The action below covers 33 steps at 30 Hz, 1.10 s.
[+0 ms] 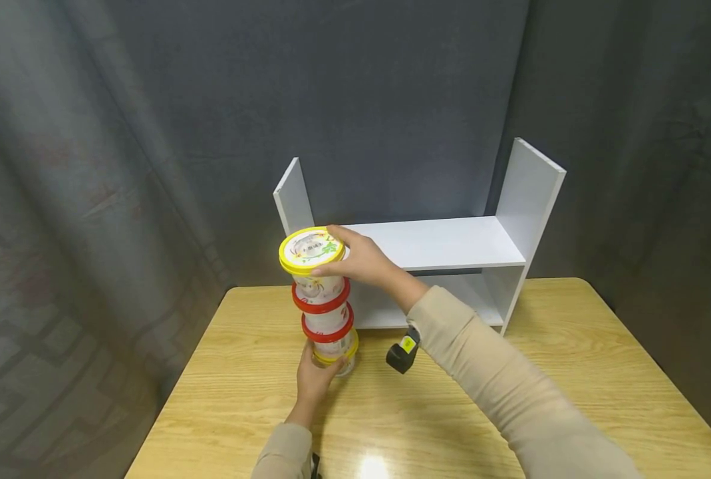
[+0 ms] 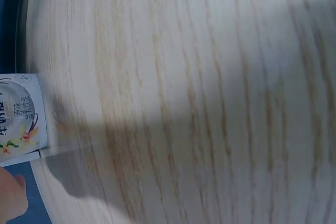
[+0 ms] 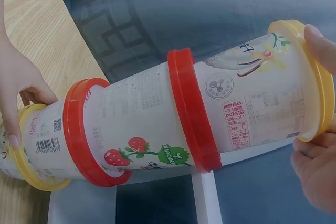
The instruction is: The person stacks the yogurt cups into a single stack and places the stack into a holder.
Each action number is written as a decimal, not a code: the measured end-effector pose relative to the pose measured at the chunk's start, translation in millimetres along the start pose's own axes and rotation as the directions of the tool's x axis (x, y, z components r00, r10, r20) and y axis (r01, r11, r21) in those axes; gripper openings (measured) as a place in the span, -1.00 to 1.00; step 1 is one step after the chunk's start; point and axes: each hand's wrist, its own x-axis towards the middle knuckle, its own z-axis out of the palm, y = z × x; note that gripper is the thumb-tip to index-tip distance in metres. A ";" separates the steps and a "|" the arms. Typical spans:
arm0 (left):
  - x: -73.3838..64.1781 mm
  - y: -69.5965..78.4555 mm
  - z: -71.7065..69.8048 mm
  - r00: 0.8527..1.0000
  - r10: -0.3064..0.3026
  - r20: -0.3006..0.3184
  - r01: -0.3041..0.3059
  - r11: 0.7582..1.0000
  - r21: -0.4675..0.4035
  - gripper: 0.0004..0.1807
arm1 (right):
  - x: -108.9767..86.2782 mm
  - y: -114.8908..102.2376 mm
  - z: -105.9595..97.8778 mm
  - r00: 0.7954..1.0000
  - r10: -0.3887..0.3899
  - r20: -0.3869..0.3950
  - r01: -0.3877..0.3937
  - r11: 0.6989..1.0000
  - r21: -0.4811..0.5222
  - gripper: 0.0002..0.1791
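Several printed white tubs stand stacked in the head view, leaning slightly left toward the top. The top tub (image 1: 316, 287) has a yellow lid (image 1: 311, 249); below come two red-lidded tubs (image 1: 326, 320), then a yellow-lidded bottom tub (image 1: 349, 366) on the table. My right hand (image 1: 364, 261) grips the top tub by its lid, thumb and fingers on opposite sides of the rim. Low on the stack, my left hand (image 1: 316, 379) curls round the bottom yellow lid. The left wrist view catches only part of a tub (image 2: 21, 111) and a fingertip (image 2: 11, 198).
Behind the stack and to its right stands a white two-level shelf (image 1: 445, 243) with upright side panels. Grey curtains (image 1: 391, 100) hang round the wooden table (image 1: 451, 412). A black wrist device (image 1: 403, 352) sits under my right sleeve.
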 end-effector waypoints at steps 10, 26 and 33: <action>1.8 1.2 4.2 1.000 0.008 0.005 -0.008 1.000 0.000 -0.06 | -1.4 1.1 -5.0 1.000 0.018 -0.001 -0.018 1.000 -0.011 -0.04; 6.4 -1.5 3.8 1.000 0.022 0.011 -0.022 1.000 0.016 -0.06 | -7.5 6.5 -15.4 0.996 0.079 -0.031 -0.077 0.995 0.068 -0.06; 6.5 -1.7 2.8 1.000 -0.004 0.003 0.004 0.999 0.032 -0.06 | -20.3 20.7 -26.1 0.995 0.059 -0.074 -0.050 0.991 0.125 -0.08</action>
